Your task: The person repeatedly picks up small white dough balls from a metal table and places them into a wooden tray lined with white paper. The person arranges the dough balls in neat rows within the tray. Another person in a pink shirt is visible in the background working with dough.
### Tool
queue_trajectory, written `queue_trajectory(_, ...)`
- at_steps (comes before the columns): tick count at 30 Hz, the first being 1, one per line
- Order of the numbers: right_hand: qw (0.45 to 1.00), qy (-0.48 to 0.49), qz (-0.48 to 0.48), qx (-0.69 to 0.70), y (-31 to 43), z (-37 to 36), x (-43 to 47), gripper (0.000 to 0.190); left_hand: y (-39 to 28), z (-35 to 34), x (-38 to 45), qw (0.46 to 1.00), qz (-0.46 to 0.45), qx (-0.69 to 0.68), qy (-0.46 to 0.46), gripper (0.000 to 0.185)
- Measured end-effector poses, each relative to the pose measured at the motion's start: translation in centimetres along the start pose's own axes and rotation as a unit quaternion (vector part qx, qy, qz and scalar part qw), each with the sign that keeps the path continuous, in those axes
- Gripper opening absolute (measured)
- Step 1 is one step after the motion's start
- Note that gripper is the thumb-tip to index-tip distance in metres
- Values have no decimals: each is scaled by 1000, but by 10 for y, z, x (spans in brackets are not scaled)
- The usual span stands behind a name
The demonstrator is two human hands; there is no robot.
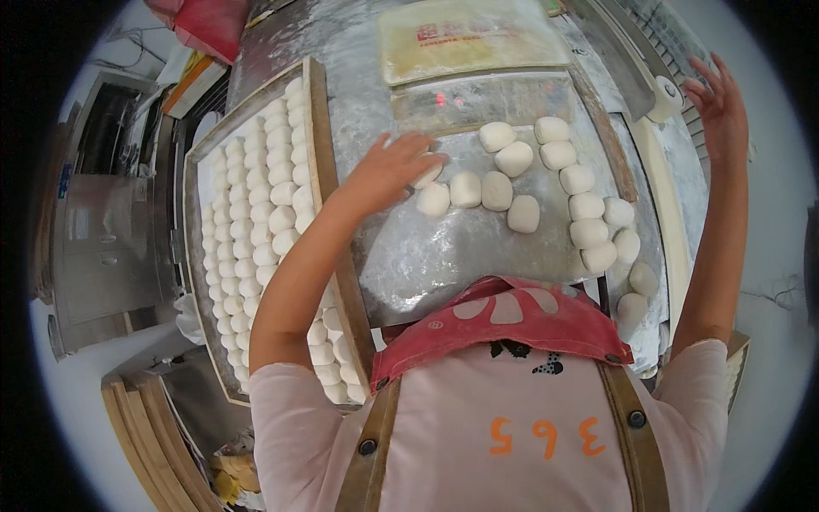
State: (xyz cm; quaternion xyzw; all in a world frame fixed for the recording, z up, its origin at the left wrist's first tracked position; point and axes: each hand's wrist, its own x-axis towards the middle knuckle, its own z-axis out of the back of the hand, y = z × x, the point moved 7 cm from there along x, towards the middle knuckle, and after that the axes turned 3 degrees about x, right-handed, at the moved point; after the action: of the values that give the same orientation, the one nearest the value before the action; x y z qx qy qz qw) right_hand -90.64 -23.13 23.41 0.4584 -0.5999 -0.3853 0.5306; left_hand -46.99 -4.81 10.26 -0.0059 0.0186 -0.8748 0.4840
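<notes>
My left hand [398, 168] rests palm down at the near side of the scale, its fingers over a white dough piece [427, 176] that they partly hide; whether they grip it is unclear. Close by, another dough piece [434, 200] lies on the floured metal worktop [409, 256], with several more to its right. A curved row of dough pieces [586, 207] runs along the worktop's right part. My right hand [718, 105] is raised at the upper right with fingers spread, holding nothing. A wooden tray [327, 147] of dough pieces in rows stands on the left, partly behind my left forearm.
A scale [483, 102] with a lit red display and a yellowish top [473, 45] stands ahead. Beyond the wooden strip [604, 131] on the right is a machine with a pale belt [665, 205]. Stacked wooden boards [137, 441] stand at lower left, below a metal cabinet [115, 249].
</notes>
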Motion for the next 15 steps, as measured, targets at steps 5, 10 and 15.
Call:
queue_trajectory(5,985,86,-106,-107,-43,-21,-50,46,19,-51,17,999,8,-18,43,70)
queue_trajectory(10,956,-71,-230,-169,-99,97,-139,44,33,-57,3,989,110,-101,-5,63)
queue_trajectory(15,898,-176,-284,-285,-124,236,-218,46,52,-22,5,973,84,-214,26,60)
